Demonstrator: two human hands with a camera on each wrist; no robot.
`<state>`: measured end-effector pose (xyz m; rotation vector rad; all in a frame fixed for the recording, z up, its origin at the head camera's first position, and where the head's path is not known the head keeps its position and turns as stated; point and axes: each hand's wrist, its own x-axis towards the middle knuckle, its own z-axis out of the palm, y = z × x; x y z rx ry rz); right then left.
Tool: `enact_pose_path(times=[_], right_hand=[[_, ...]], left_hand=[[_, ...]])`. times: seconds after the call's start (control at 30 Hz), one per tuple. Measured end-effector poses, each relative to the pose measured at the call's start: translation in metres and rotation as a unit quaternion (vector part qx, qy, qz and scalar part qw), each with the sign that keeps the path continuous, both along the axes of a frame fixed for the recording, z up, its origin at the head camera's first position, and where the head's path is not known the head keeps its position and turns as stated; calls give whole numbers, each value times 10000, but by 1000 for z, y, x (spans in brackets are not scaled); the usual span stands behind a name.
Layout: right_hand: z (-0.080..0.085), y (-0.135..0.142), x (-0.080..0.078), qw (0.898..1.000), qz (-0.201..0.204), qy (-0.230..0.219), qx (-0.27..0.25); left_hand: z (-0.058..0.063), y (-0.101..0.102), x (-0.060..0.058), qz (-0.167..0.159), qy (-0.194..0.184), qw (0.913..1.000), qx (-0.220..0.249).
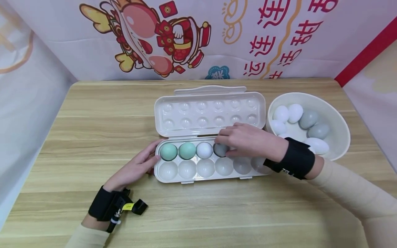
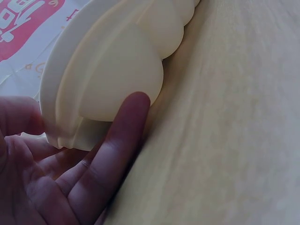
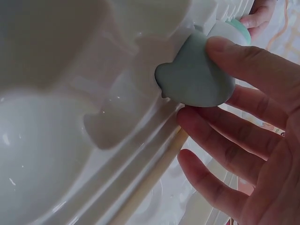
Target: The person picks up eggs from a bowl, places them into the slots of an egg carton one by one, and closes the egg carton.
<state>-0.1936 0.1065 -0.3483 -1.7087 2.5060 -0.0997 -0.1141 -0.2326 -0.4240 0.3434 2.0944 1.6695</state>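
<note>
A cream plastic egg carton (image 1: pixel 205 168) lies with its lid (image 1: pixel 193 112) folded back. Two green eggs (image 1: pixel 178 151) and a white egg (image 1: pixel 204 150) fill the left part of its back row; the front row's cups hold nothing. My right hand (image 1: pixel 248 142) pinches a grey egg (image 3: pixel 201 79) between thumb and fingers, low in the back-row cup right of the white egg. At the carton's left end, my left hand (image 1: pixel 138 168) grips the rim. In the left wrist view, its fingers (image 2: pixel 117 145) curl against the underside of an end cup.
Close to the carton's right side stands a round cream bowl (image 1: pixel 345 137) with several white eggs (image 1: pixel 295 113) and two grey eggs (image 1: pixel 318 131) inside. Behind the wooden table (image 1: pixel 198 217) hangs a printed cloth (image 1: pixel 198 38).
</note>
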Motion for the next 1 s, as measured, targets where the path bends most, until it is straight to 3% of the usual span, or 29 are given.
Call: enact_pose_path(times=[0.77,1.0], right_hand=[[8,21,0,9980,-110,97,-614],[15,28,0,9980,-239,62,-575]], left_hand=[[-1,0,0,-10,6,10000,40],[-2,-1,0,13,67,10000,-40]])
